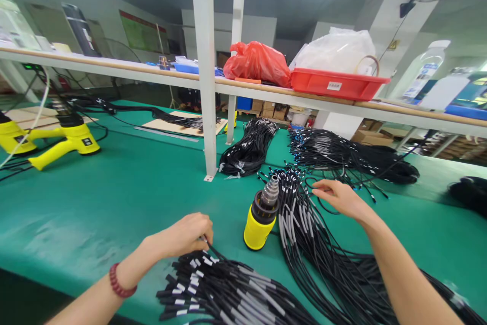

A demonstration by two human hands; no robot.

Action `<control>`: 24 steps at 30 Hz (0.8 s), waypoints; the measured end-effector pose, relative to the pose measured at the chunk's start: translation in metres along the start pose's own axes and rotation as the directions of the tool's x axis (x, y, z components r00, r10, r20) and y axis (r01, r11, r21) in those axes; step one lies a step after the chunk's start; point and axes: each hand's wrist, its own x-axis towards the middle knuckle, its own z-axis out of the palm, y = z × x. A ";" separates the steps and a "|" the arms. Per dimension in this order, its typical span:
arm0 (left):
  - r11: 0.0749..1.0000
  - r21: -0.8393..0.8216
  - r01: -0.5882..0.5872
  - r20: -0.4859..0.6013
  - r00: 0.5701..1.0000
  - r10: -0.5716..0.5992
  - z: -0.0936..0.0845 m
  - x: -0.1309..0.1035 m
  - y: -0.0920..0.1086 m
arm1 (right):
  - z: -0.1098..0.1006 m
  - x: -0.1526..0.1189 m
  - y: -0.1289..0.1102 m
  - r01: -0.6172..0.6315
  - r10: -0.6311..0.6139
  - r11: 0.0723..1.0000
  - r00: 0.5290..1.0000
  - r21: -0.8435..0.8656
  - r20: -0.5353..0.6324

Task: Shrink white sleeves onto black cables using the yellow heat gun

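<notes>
Red tray (337,85) of white bags (337,51) on shelf; left fingers (203,233) pinching cable (216,254), right fingers (323,190) loosely spread.

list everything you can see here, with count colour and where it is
cable bundles: several, black with white and grey sleeves, across the green bench
heat guns: two, yellow, one upright between the hands, one lying far left
tray: one, red, on the shelf
bags: one red, one clear, on the shelf
bottles: two, clear, shelf right
left hand: on near cable ends, red bead bracelet
right hand: on middle cables
</notes>
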 end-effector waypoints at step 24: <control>0.938 0.286 -0.197 -0.473 0.822 0.318 -0.123 0.038 0.141 | -0.023 -0.077 -0.184 0.392 -0.382 0.884 0.920 0.254 -0.090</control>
